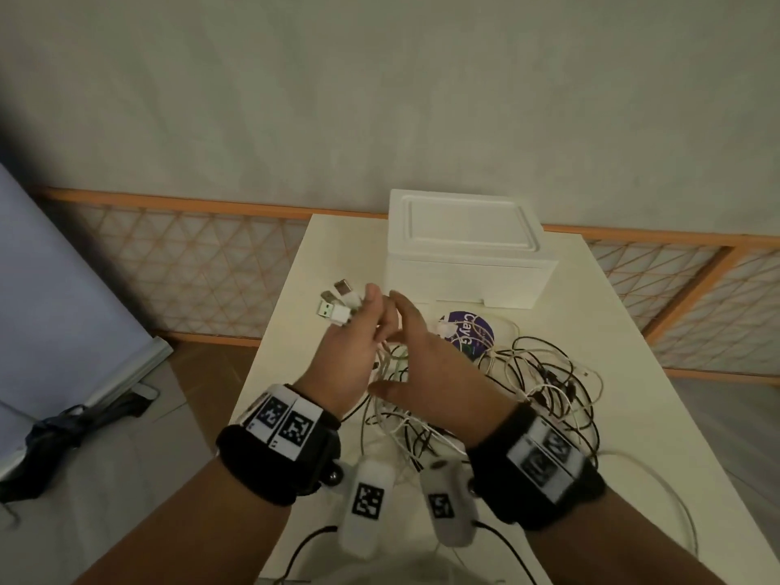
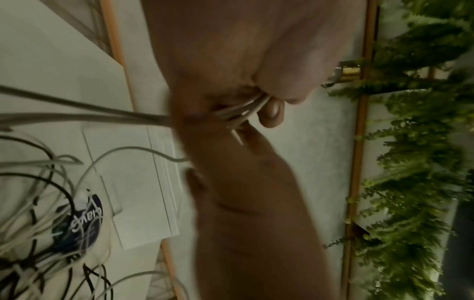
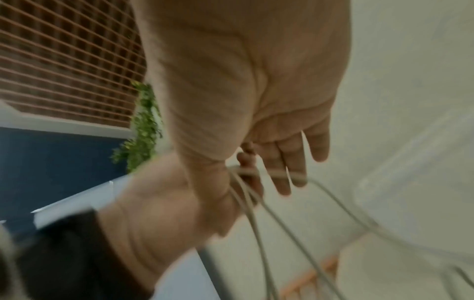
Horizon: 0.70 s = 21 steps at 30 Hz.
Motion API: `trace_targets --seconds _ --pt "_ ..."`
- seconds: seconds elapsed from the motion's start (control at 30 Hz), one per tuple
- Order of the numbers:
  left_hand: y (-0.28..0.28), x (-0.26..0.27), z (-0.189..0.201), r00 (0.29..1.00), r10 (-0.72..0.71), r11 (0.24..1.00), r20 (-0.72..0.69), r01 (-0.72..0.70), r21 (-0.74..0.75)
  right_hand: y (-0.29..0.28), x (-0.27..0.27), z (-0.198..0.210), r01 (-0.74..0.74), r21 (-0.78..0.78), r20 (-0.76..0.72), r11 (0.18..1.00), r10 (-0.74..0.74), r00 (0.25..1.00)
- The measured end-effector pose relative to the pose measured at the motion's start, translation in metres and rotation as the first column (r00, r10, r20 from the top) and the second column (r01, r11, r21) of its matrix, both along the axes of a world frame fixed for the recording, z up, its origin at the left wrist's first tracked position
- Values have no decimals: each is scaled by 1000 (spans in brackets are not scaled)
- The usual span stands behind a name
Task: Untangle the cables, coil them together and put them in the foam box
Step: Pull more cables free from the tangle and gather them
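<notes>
My left hand (image 1: 362, 327) is raised over the white table (image 1: 337, 251) and grips a bundle of white cables (image 2: 241, 108); their USB plugs (image 1: 335, 308) stick out to the left of its fist. My right hand (image 1: 407, 327) lies against the left one with straight fingers, and a white cable (image 3: 279, 173) runs across those fingers (image 3: 295, 162). The held strands trail down into a tangle of white and black cables (image 1: 532, 386) on the table. Behind the hands stands the white foam box (image 1: 464, 251), its lid on.
A round purple sticker (image 1: 470, 331) lies under the tangle near the box. A loose white cable (image 1: 658, 470) loops to the table's right edge. A blue and white panel (image 1: 63, 289) and a dark bundle (image 1: 71, 428) are on the floor at left.
</notes>
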State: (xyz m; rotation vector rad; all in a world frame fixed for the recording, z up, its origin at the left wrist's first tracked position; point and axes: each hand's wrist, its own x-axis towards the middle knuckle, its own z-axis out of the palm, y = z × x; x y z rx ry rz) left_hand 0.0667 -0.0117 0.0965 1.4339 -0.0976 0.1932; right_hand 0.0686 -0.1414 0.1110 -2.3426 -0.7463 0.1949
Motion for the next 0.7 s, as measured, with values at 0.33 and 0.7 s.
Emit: trace_targets --seconds 0.33,0.7 --pt "48 -18 -16 978 -23 666 -208 -140 -733 -36 -4 -46 -122 -269 -27 955 119 993" --pt "141 -41 -72 825 -195 669 -531 -284 -686 -199 1 -40 294 -317 -136 902 -350 927"
